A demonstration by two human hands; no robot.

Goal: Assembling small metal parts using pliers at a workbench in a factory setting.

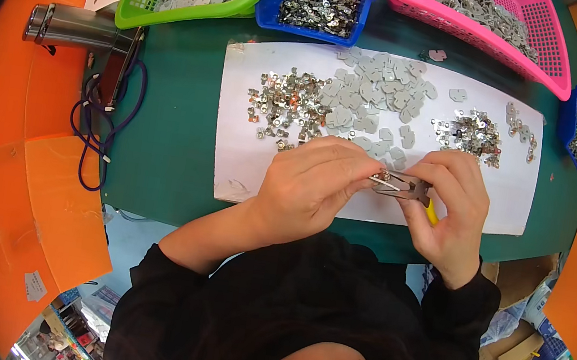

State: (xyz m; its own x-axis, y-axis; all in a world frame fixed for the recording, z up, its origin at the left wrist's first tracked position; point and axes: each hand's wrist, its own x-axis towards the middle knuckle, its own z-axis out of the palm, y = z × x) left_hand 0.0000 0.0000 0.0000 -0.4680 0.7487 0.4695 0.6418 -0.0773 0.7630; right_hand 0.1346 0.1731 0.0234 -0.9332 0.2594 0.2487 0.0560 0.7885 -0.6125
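Thin pale plate [385, 184] is over the near half of the white board [259, 180], pinched in the left hand [313, 183]. The right hand [451, 209] grips long-nosed pliers [416, 189] there too. This looks like fixing small parts with pliers; the next move seems to need steady holding.

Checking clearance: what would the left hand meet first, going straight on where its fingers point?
Probably the pliers held in the right hand, though their depth relative to the left hand is unclear.

Room over left tabletop [178, 107], baskets [468, 37] blocking far edge
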